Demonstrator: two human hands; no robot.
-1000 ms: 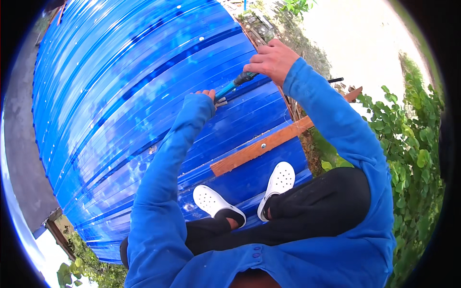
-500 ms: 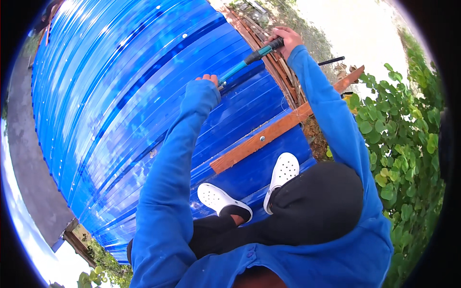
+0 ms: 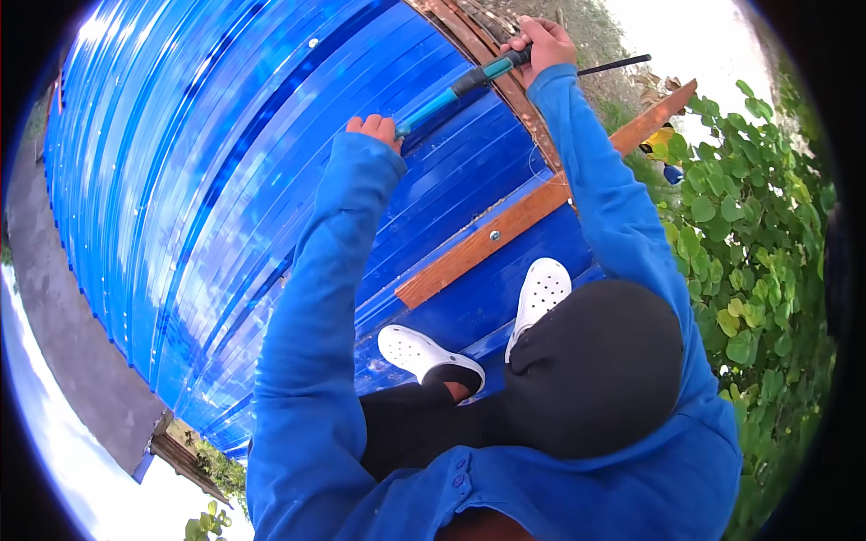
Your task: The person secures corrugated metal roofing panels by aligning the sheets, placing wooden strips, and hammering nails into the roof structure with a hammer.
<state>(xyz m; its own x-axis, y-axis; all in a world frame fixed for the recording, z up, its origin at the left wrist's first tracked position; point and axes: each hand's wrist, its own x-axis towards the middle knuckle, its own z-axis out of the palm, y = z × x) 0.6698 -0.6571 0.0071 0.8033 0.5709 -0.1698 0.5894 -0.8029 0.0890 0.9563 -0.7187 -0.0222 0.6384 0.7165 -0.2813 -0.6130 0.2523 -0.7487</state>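
My left hand is closed around the lower end of a teal pole with a dark collar partway along it. My right hand grips the black handle at the pole's upper end. The pole slants over a blue ribbed metal roof; its tip by my left hand is hidden. A brown wooden board with a bolt-like fastener in it lies across the roof, between the pole and my white clogs.
Wooden strips run along the roof's right edge, with ground beyond. A thin black rod juts out past my right wrist. Leafy green bushes grow at the right, near a yellow and dark blue object. A grey surface borders the far left.
The view has shifted, so the roof, board and feet appear higher. Both hands keep hold of the pole and appear higher too. The yellow object has come into view beside my right arm.
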